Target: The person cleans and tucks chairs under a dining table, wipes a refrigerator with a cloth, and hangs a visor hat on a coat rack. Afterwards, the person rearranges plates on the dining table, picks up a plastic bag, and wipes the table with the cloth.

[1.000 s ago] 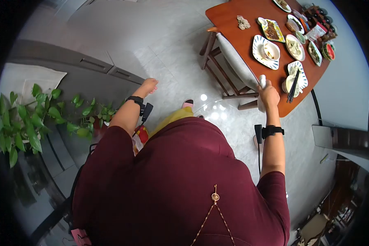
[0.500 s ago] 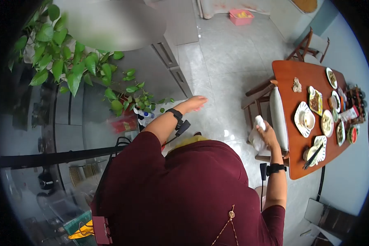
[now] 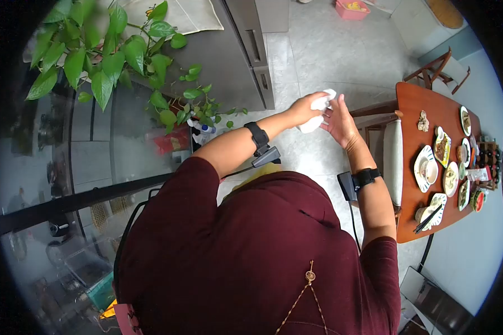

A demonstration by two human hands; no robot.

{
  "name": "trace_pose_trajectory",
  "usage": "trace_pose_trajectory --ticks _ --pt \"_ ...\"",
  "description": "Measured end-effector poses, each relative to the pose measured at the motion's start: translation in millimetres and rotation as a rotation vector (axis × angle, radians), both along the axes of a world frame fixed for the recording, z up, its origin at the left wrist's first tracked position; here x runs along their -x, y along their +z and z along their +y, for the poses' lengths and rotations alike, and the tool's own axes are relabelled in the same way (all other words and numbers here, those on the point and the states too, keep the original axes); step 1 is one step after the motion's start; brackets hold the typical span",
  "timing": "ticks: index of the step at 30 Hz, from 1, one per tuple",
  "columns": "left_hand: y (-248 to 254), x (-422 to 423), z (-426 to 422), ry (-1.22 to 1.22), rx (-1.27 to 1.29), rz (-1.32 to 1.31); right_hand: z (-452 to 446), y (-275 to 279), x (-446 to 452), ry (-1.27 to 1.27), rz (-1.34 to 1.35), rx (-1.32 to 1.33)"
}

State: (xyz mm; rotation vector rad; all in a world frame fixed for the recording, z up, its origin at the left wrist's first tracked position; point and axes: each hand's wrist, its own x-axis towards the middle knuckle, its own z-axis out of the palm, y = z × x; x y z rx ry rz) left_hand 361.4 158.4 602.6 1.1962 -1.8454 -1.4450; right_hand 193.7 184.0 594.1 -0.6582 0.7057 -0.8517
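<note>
Both of my hands are close together in front of me, above the floor. My left hand (image 3: 307,109) is closed around a crumpled white bag (image 3: 310,125), which looks like thin plastic and bulges out above and below the fingers. Close against its right side is my right hand (image 3: 341,124), with the palm turned toward the bag and the fingers apart. Whether the right fingertips touch the bag is hard to tell. Black straps with small devices are on both forearms.
On my right stands a wooden table (image 3: 409,139) with several dishes, a bowl and black chopsticks (image 3: 428,220). A padded chair (image 3: 393,162) is pushed against it. To my left are a leafy plant (image 3: 103,67) and a grey cabinet (image 3: 229,72). A pink basin (image 3: 352,9) sits farther off.
The white bag has gone from my right hand, beside the chair, to my left hand in front of me. Both hands have come together, and the right fingers have opened.
</note>
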Motion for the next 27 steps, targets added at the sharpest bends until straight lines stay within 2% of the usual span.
trace_pose_trajectory --ticks 1,2,3,5,6,7,8,9,10,11,12,13,14,15,17,20,21,24,27 --pt "-7.8 -18.6 -0.4 0.078 -0.117 0.066 -2.3 -3.4 -9.1 0.083 -0.032 -0.011" --pt "-15.5 -37.6 -2.1 0.082 -0.125 0.067 -3.9 -8.0 -19.6 0.065 -0.004 -0.080" --pt "-27.2 -57.8 -6.7 0.242 -0.182 0.120 -5.1 -6.7 -27.1 0.069 -0.003 -0.089" --pt "-68.3 -104.0 -24.9 0.536 -0.242 0.249 -9.6 -2.2 -38.5 0.122 0.277 0.059" --pt "-86.9 -129.9 -38.7 0.664 -0.243 0.319 -13.8 -12.5 -43.4 0.090 0.281 0.024" --pt "-77.0 -153.2 -47.9 0.762 -0.408 0.353 -16.9 -23.6 -47.3 0.089 0.276 0.016" --pt "-91.7 -174.5 -57.3 1.011 -0.465 0.750 -19.1 -36.0 -50.0 0.085 0.300 -0.018" --pt "-100.6 -206.3 -78.3 0.963 -0.813 1.049 -21.5 -49.8 -51.5 0.081 0.323 -0.053" --pt "-148.2 -250.5 -110.3 1.022 -0.733 1.190 -24.3 -64.7 -51.2 0.079 0.309 -0.101" --pt "-152.7 -266.3 -124.7 1.154 -0.487 1.096 -27.1 -83.5 -50.1 0.071 0.303 -0.110" --pt "-155.2 -281.2 -138.7 1.285 -0.250 0.966 -27.1 -102.5 -48.6 0.066 0.317 -0.154" --pt "-114.2 -272.0 -141.9 1.335 -0.154 0.839 -27.7 -115.8 -49.5 0.060 0.330 -0.197" --pt "-113.4 -287.4 -165.1 1.309 -0.209 0.984 -29.3 -122.1 -52.8 0.024 0.350 -0.242" --pt "-98.2 -286.6 -182.4 1.269 -0.051 1.064 -34.4 -131.0 -53.7 0.024 0.352 -0.247" --pt "-58.4 -274.5 -199.9 1.247 -0.235 1.132 -41.0 -149.6 -57.6 -0.008 0.386 -0.312" --pt "-135.7 -301.1 -251.2 1.310 -0.230 1.137 -44.1 -160.5 -67.8 -0.014 0.391 -0.341" --pt "-144.8 -296.2 -249.1 1.352 -0.272 1.119 -44.6 -163.7 -70.9 -0.017 0.399 -0.359" --pt "-214.2 -309.0 -252.2 1.280 -0.307 1.142 -44.1 -175.8 -71.7 -0.032 0.437 -0.359" --pt "-235.2 -315.9 -262.1 1.180 -0.320 1.282 -54.2 -197.4 -76.0 -0.056 0.470 -0.344"
